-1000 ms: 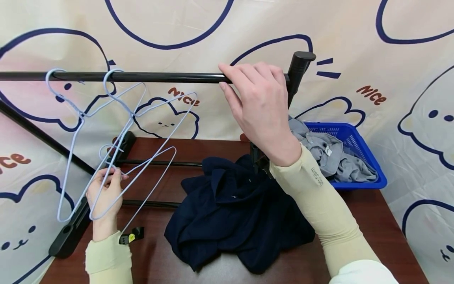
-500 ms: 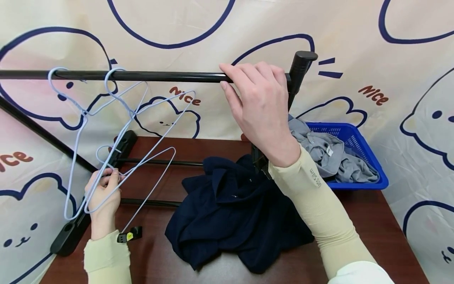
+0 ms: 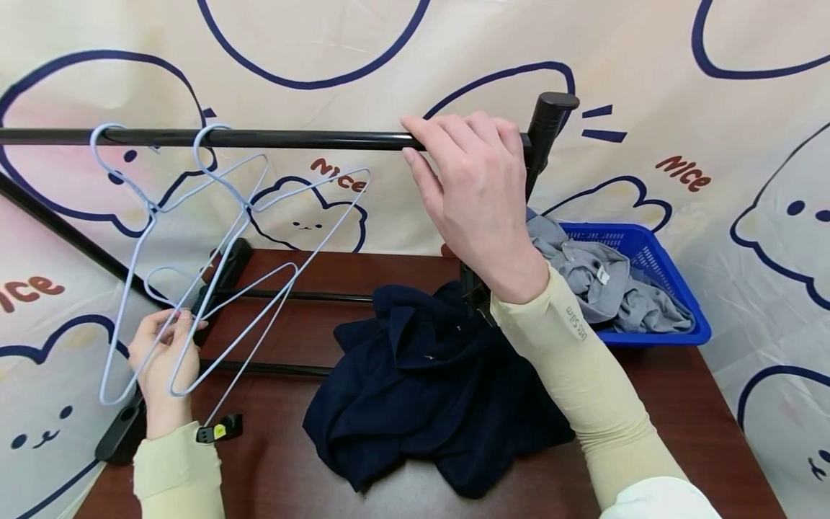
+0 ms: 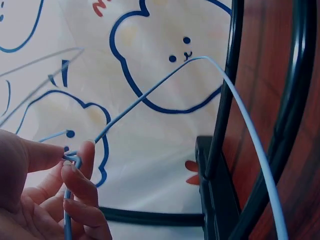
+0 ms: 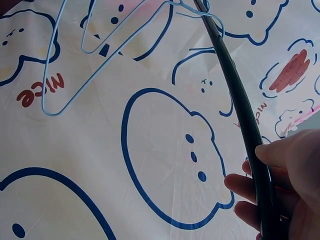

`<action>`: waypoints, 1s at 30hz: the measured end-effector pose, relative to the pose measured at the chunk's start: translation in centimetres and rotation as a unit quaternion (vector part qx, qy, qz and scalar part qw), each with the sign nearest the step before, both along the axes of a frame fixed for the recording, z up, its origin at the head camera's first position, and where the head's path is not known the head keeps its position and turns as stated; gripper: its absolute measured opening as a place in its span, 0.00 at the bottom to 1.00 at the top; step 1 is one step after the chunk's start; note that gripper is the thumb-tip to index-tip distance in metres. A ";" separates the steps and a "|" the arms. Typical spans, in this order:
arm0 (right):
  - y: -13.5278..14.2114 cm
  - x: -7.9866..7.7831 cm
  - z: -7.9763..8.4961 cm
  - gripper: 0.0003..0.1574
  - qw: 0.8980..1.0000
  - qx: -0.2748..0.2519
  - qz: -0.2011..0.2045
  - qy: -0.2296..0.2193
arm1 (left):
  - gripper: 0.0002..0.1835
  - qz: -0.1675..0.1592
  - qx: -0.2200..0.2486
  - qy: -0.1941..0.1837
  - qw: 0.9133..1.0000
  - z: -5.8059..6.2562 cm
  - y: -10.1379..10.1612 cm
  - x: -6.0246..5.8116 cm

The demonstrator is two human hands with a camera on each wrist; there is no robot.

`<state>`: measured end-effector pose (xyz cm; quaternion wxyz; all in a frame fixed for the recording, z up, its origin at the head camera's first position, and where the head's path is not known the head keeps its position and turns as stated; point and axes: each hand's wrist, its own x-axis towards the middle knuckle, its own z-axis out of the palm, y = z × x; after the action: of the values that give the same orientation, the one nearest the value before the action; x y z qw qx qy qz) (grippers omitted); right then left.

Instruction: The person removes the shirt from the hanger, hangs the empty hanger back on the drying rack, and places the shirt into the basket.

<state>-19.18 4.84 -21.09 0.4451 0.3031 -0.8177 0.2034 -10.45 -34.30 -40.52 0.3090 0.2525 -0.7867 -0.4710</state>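
Note:
Two light blue wire hangers hang by their hooks on the black rail (image 3: 311, 139), one with its twisted neck (image 3: 153, 210) farther left, the other hanger (image 3: 246, 207) to its right. Below and partly behind their wires, my left hand (image 3: 162, 371) pinches a third wire hanger (image 4: 142, 98) near its neck. That hanger's hook points up and left, and its wide end reaches over the wrist. My right hand (image 3: 476, 187) wraps around the rail near its right end; in the right wrist view, fingers and thumb curl about the bar.
A crumpled navy garment (image 3: 415, 404) lies on the brown table (image 3: 661, 418) under the right arm. Back right stands a blue basket (image 3: 699, 328) holding a grey garment (image 3: 599, 285). The rack's black foot (image 3: 123, 432) and lower bars (image 3: 279, 369) cross the left side.
My left hand has shifted left with the pinched hanger, whose hook now points farther left. The hanging hangers have swung slightly. My right hand stays on the rail.

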 end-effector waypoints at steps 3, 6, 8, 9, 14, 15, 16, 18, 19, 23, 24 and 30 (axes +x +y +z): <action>0.0 0.0 0.0 0.22 1.000 -0.001 -0.001 0.001 | 0.04 0.006 0.016 -0.014 1.000 0.1 -0.6 0.1; 0.0 -0.1 -0.1 0.22 1.000 -0.002 0.000 0.002 | 0.03 0.012 0.018 -0.002 1.000 0.2 -1.0 0.1; 0.0 -0.1 -0.1 0.21 1.000 -0.002 0.000 0.002 | 0.03 0.021 0.017 0.008 1.000 0.2 -1.2 0.1; 0.0 -0.1 -0.1 0.21 1.000 -0.002 0.000 0.003 | 0.03 0.030 0.007 0.012 0.999 0.2 -1.3 0.1; 0.0 -0.1 -0.1 0.21 1.000 -0.002 0.001 0.003 | 0.05 0.060 0.011 0.026 0.998 0.5 -1.9 0.2; 0.0 -0.1 -0.1 0.21 1.000 -0.002 0.001 0.003 | 0.04 0.062 0.016 0.028 0.998 0.6 -2.0 0.2; 0.0 -0.1 -0.1 0.21 1.000 -0.002 0.001 0.003 | 0.04 0.063 0.028 0.029 0.997 0.7 -2.2 0.3; -0.1 -0.1 -0.1 0.21 1.000 -0.001 0.001 0.003 | 0.04 0.072 0.025 0.029 0.997 0.6 -2.6 0.6; -0.1 -0.1 -0.1 0.21 1.000 -0.001 0.001 0.004 | 0.04 0.078 0.019 0.029 0.996 0.6 -2.7 0.7; 0.0 -0.1 -0.1 0.21 1.000 -0.002 0.000 0.003 | 0.05 0.095 -0.021 0.046 0.994 0.6 -3.4 1.2; -0.1 -0.1 -0.1 0.21 1.000 -0.002 0.000 0.004 | 0.05 0.095 -0.026 0.050 0.994 0.7 -3.4 1.3; -0.1 0.0 -0.1 0.22 1.000 0.000 -0.001 0.004 | 0.07 0.104 -0.045 0.056 0.992 1.3 -4.0 1.7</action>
<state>-19.22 4.78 -21.16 0.4483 0.3027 -0.8164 0.2021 -8.77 -38.26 -39.27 0.4107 0.2921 -0.7583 -0.4135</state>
